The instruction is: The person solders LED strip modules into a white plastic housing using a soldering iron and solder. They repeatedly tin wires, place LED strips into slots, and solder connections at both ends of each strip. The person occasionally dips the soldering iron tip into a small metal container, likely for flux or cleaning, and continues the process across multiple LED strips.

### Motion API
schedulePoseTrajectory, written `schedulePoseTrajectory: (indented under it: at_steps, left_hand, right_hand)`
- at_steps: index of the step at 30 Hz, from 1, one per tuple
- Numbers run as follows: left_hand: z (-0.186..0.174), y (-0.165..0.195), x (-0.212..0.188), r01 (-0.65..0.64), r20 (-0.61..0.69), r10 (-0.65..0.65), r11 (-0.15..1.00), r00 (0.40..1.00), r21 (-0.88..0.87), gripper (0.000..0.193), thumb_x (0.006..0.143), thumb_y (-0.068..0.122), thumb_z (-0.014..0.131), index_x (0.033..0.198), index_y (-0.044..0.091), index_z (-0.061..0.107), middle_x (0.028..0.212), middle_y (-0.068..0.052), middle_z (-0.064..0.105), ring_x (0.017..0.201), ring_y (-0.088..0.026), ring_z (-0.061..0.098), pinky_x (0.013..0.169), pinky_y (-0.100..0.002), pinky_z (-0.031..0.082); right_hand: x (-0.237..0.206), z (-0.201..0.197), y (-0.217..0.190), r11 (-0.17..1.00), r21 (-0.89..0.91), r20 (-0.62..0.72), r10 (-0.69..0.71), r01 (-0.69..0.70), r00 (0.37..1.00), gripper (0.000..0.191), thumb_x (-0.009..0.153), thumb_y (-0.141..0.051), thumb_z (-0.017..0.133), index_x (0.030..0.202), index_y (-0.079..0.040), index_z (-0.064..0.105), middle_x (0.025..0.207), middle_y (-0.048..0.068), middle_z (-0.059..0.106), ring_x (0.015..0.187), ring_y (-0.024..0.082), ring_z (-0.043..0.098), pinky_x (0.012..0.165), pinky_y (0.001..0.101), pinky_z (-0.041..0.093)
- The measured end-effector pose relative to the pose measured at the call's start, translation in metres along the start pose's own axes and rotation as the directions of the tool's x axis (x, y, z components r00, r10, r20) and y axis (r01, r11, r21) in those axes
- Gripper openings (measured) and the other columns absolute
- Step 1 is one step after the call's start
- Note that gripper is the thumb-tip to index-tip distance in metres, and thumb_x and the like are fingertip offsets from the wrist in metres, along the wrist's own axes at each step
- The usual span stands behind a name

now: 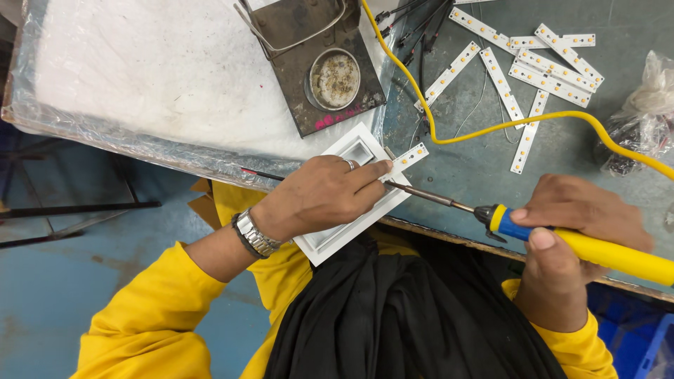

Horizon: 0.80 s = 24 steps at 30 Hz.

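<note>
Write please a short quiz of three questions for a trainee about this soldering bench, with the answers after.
1. True or false: the right hand holds the soldering iron by its yellow handle.
2. What does the left hand press on? A) the white rectangular frame B) the metal stand C) the plastic bag
3. Where do the loose LED strips lie?

Key
1. True.
2. A; its fingers also steady a small LED strip near the iron's tip.
3. On the grey table, beyond the yellow cable.
</note>
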State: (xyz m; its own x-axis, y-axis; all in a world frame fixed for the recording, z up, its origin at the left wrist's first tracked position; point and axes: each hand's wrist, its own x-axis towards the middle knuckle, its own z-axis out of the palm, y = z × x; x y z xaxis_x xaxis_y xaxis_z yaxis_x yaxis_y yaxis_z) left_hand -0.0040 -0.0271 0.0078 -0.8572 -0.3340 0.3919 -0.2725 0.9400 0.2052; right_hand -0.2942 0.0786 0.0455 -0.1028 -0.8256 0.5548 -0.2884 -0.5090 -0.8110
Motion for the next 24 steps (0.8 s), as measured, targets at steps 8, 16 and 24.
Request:
schedulePoseTrajectory:
  at_steps: [8,16,24]
  left_hand:
    - [-0.002,0.001,0.001,-0.005,0.025,0.005,1.000,1.000,-0.004,0.009,0.085,0.011,0.065,0.092,0.007,0.061,0.124,-0.010,0.069,0.063,-0.017,0.061,0.060,-0.034,0.052]
    - [-0.003,0.000,-0.002,0.013,0.045,-0.013,1.000,0.999,0.001,0.010,0.085,0.013,0.066,0.092,0.008,0.061,0.123,-0.007,0.069,0.062,-0.016,0.061,0.060,-0.034,0.051]
    - [-0.002,-0.001,-0.005,0.023,0.022,-0.023,1.000,0.999,0.017,0.009,0.087,0.013,0.066,0.091,0.009,0.060,0.122,-0.006,0.071,0.062,-0.016,0.060,0.059,-0.034,0.051]
  right_hand:
    - [0.005,0.003,0.000,0.999,-0.034,0.057,-0.037,0.039,0.998,0.024,0.089,-0.019,0.069,0.086,0.005,0.066,0.074,0.012,0.068,0.051,0.020,0.058,0.051,0.0269,0.045]
    - [0.006,0.008,-0.004,0.998,-0.058,0.098,-0.010,0.015,0.995,0.022,0.089,-0.018,0.069,0.088,0.004,0.067,0.075,0.011,0.069,0.056,0.020,0.062,0.055,0.0271,0.048]
    - [0.009,0.012,-0.008,0.995,-0.095,0.150,0.002,0.012,0.989,0.022,0.091,-0.018,0.068,0.089,0.004,0.068,0.074,0.010,0.068,0.057,0.020,0.063,0.056,0.0267,0.049]
